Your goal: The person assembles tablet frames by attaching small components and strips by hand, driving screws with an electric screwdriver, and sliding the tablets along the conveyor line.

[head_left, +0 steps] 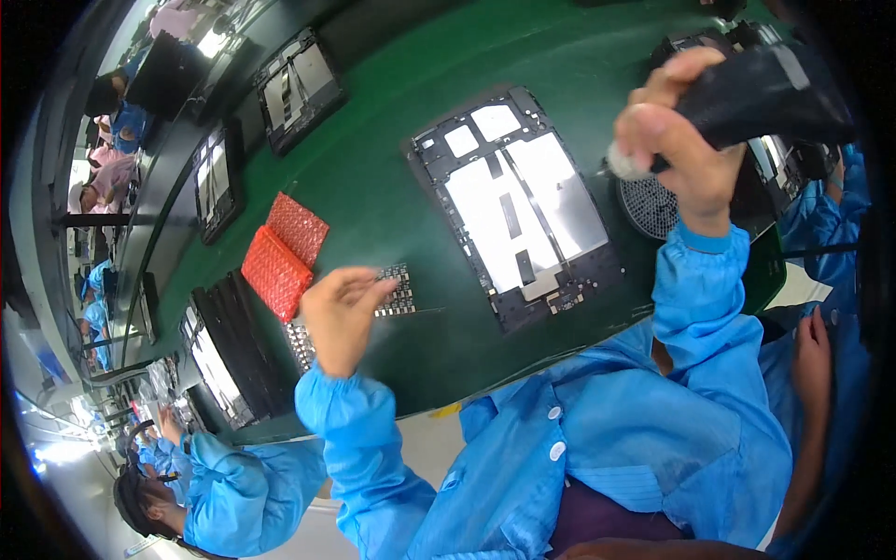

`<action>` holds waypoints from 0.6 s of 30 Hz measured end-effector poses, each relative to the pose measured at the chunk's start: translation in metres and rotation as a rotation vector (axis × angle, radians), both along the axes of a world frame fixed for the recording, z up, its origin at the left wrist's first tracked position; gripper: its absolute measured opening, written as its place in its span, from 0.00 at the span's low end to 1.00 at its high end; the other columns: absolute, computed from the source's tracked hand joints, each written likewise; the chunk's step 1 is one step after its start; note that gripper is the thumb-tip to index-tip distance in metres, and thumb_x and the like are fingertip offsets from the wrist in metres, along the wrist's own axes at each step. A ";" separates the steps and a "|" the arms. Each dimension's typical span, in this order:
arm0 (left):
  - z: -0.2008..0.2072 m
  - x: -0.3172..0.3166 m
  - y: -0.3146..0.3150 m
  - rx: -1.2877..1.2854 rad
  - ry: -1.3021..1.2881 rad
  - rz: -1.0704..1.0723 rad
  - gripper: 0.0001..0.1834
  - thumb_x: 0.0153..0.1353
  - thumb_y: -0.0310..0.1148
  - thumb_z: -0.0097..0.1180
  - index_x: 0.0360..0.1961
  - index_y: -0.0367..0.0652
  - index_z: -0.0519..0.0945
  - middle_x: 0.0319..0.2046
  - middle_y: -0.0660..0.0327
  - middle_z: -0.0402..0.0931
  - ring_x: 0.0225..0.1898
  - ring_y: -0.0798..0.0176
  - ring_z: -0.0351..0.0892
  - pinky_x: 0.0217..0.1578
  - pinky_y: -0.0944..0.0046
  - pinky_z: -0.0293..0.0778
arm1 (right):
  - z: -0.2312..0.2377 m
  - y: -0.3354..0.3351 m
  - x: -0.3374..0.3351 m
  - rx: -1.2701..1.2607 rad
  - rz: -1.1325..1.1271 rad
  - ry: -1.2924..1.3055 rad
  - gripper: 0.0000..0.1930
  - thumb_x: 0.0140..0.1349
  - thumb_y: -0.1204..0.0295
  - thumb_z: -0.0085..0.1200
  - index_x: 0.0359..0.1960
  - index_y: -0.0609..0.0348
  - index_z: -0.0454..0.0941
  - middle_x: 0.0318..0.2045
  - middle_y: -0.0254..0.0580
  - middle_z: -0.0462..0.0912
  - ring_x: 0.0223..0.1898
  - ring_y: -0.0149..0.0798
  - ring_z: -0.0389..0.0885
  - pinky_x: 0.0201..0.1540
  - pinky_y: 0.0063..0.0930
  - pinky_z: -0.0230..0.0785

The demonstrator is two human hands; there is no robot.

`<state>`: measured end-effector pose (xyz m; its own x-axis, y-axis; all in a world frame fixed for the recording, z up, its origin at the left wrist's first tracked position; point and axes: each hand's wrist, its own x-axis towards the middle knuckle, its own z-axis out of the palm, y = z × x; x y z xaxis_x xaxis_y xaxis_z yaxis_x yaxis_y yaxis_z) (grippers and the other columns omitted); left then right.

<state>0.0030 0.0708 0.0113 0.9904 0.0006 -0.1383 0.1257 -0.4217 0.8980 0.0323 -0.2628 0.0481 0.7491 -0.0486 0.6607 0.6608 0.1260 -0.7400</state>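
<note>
Our left hand (338, 313) pinches at the small grey sheet of tiny parts (399, 289) beneath its fingertips, best lifted gently, while our right hand (674, 140) grips a black fabric pouch (765, 93) raised above the green worktop (373, 159).

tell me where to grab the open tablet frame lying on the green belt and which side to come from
Probably best by its two long black outer edges, coming from above at the near end. The flat black tablet frame with white inner panels lies face up on the green conveyor belt, so its middle holds exposed parts. The right hand already holds a black tool; the left hand is at a small parts strip.
</note>
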 end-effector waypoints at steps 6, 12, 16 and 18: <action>-0.020 0.048 -0.044 -0.348 0.126 -0.198 0.07 0.54 0.25 0.60 0.32 0.31 0.79 0.25 0.58 0.80 0.25 0.68 0.80 0.25 0.75 0.73 | 0.015 0.061 0.018 -0.092 0.043 0.100 0.17 0.51 0.85 0.55 0.42 0.61 0.65 0.18 0.38 0.73 0.16 0.28 0.73 0.20 0.22 0.66; -0.035 0.058 -0.061 -0.342 0.086 -0.186 0.06 0.54 0.25 0.60 0.31 0.32 0.80 0.26 0.60 0.79 0.24 0.72 0.78 0.23 0.76 0.70 | 0.011 0.091 0.033 -0.111 0.107 0.108 0.18 0.49 0.84 0.59 0.40 0.62 0.67 0.16 0.37 0.75 0.16 0.27 0.74 0.20 0.19 0.66; -0.042 0.062 -0.061 -0.292 -0.004 -0.208 0.05 0.53 0.25 0.60 0.30 0.33 0.80 0.23 0.63 0.78 0.22 0.76 0.74 0.21 0.76 0.69 | 0.008 0.102 0.039 -0.124 0.135 0.103 0.17 0.49 0.85 0.60 0.39 0.63 0.67 0.16 0.37 0.75 0.16 0.26 0.74 0.20 0.18 0.65; -0.044 0.065 -0.059 -0.265 -0.029 -0.223 0.05 0.53 0.25 0.60 0.30 0.33 0.80 0.22 0.64 0.77 0.22 0.76 0.73 0.21 0.76 0.68 | 0.005 0.109 0.041 -0.125 0.145 0.111 0.17 0.48 0.85 0.59 0.39 0.63 0.67 0.16 0.37 0.75 0.17 0.26 0.74 0.19 0.18 0.65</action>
<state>0.0681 0.0119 -0.0324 0.9657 -0.2481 -0.0763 0.0294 -0.1876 0.9818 0.0732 -0.1540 0.0536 0.8109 0.1421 0.5677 0.5558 0.1169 -0.8231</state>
